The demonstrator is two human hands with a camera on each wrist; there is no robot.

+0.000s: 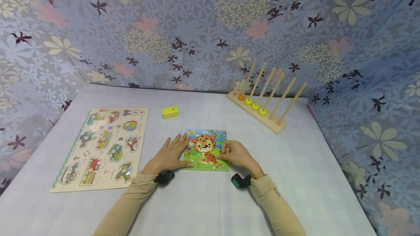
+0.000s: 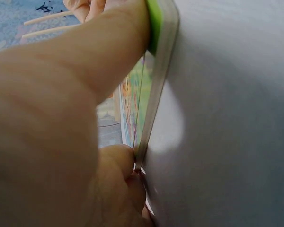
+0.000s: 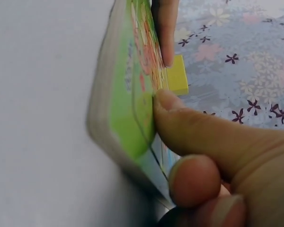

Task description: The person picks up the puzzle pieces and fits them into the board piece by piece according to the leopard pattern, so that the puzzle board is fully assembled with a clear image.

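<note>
A square leopard jigsaw puzzle [image 1: 205, 163] in a green frame lies flat on the table between the two hands. My left hand [image 1: 170, 154] rests along its left side, fingers straight, with the thumb across the lower left corner. In the left wrist view that thumb [image 2: 109, 42] lies over the frame. At the puzzle's right edge, my right hand [image 1: 239, 154] has its fingers curled and seems to pinch the picture's edge. The right wrist view shows the thumb [image 3: 180, 111] on the puzzle's face [image 3: 144, 101] and bent fingertips [image 3: 196, 179] by its edge.
To the left lies a wooden vehicle peg board [image 1: 109, 134]. A yellow block [image 1: 170, 112] sits behind the puzzle. At the back right stands a wooden rack [image 1: 256, 115] with upright rods and several beads. A flowered cloth [image 1: 197, 28] hangs behind the table.
</note>
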